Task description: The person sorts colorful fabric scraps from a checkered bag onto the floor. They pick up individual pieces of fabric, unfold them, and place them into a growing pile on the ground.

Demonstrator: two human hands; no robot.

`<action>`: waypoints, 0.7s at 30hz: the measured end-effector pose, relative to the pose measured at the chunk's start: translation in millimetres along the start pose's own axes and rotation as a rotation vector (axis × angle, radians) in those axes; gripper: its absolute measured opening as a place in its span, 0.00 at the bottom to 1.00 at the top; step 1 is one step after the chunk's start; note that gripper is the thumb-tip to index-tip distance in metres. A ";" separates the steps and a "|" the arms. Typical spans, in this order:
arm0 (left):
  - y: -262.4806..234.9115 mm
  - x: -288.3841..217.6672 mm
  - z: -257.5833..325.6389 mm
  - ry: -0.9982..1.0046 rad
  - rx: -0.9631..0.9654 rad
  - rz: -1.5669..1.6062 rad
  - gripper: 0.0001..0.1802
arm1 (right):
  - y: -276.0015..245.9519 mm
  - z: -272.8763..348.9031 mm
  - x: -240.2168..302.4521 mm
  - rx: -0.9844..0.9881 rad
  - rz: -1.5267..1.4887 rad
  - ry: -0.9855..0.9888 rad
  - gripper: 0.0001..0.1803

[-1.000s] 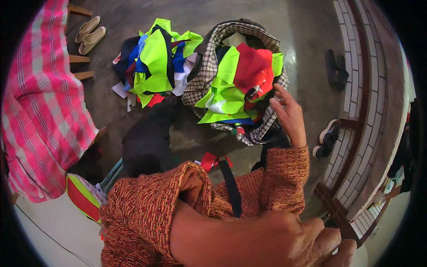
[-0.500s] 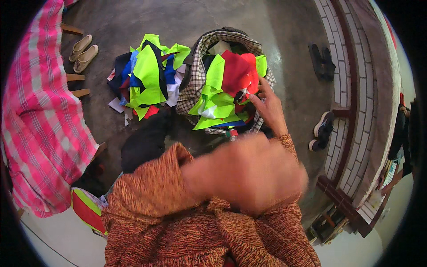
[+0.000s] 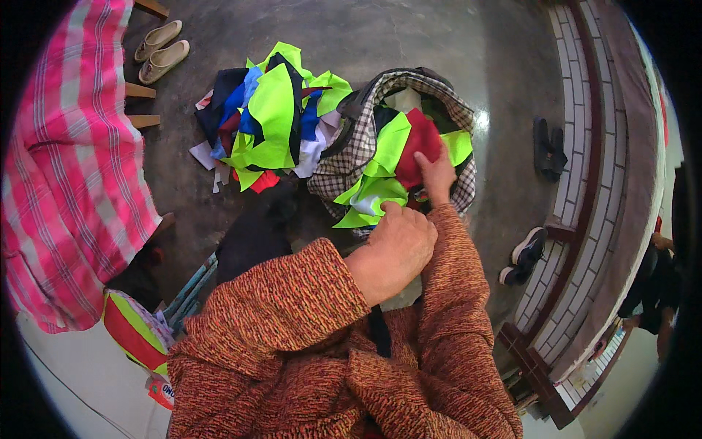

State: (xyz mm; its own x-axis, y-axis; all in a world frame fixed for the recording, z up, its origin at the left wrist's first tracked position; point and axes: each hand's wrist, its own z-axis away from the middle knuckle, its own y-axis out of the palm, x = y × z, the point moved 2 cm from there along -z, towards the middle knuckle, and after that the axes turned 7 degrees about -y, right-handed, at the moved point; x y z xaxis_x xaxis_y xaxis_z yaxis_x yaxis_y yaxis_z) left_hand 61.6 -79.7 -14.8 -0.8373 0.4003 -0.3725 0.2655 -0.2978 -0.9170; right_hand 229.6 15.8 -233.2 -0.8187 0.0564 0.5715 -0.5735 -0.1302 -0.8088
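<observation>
A checkered cloth bag (image 3: 338,162) stands on the floor before me, filled with fabric scraps. My right hand (image 3: 437,177) is in its mouth, closed over a dark red cloth piece (image 3: 418,143), with the thumb on the cloth and the other fingertips partly hidden. Bright yellow-green cloth pieces (image 3: 389,148) lie next to it. At the bag's near side my left hand (image 3: 398,245) is curled closed, its back toward me; whatever its fingertips hold is hidden. Beneath it shows a yellow-green scrap with a white patch (image 3: 376,201).
Left of the bag lies a heap of yellow-green, blue, black and white scraps (image 3: 267,121). Beige shoes (image 3: 162,62) sit beyond it, near a pink plaid cloth (image 3: 80,161). Dark slippers (image 3: 548,150) and sneakers (image 3: 523,256) are by the brick-patterned edge at right.
My left hand, blurred over my lap before, is now at the bag's near side. The right hand has shifted onto the dark red cloth; the brighter red piece beside it no longer shows.
</observation>
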 end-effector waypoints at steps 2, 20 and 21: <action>3.6 1.1 -0.1 -0.003 -0.001 -0.041 0.08 | 25.0 20.4 7.9 0.169 0.085 -0.018 0.38; -34.3 57.5 -17.5 -0.232 -0.049 0.281 0.19 | -145.4 94.9 85.8 -0.148 -1.343 0.130 0.22; -35.8 58.4 -17.1 -0.233 -0.089 0.298 0.19 | -147.8 93.9 86.4 -0.167 -1.415 0.119 0.22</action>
State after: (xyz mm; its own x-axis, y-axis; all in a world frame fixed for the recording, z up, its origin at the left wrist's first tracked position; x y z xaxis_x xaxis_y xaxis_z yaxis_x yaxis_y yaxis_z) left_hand 11.4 -30.7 -6.1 -0.8005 0.0972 -0.5914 0.5454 -0.2913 -0.7860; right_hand 246.3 -53.0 -51.3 0.4430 0.1204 0.8884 -0.8844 0.2208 0.4111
